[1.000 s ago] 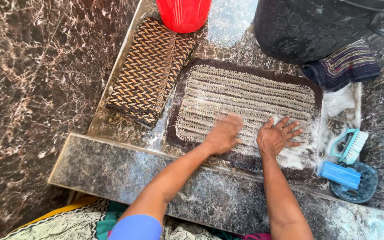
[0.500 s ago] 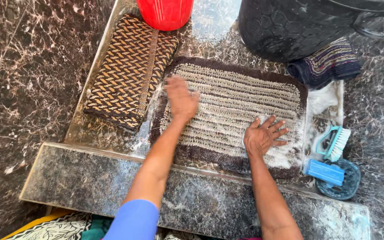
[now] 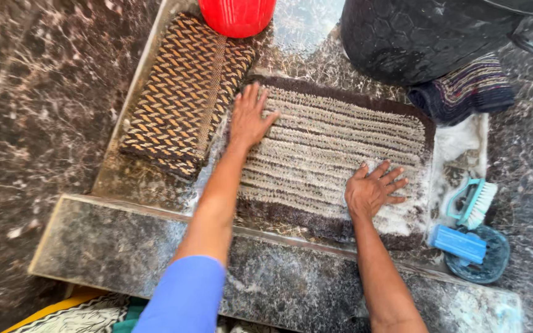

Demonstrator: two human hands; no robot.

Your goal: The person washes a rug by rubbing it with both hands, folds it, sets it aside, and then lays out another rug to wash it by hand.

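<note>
Both hands lie open, palms flat on the mat (image 3: pixel 334 157), whose long axis runs across the frame: the left hand (image 3: pixel 249 120) at its upper-left end, the right hand (image 3: pixel 371 191) lower right.

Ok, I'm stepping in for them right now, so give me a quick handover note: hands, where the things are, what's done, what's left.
Left hand: flat, fingers spread, on the far left corner of the striped mat.
Right hand: flat on the mat's near right part, in the suds.
Both hands are open and hold nothing.
Mat: wet and soapy, lying flat on the marble floor.
Nearby: woven mat to the left, scrub brush and blue soap bar to the right, red bucket above.
Done: mat lathered.
Left: suds still on it, so apparently not rinsed.
</note>
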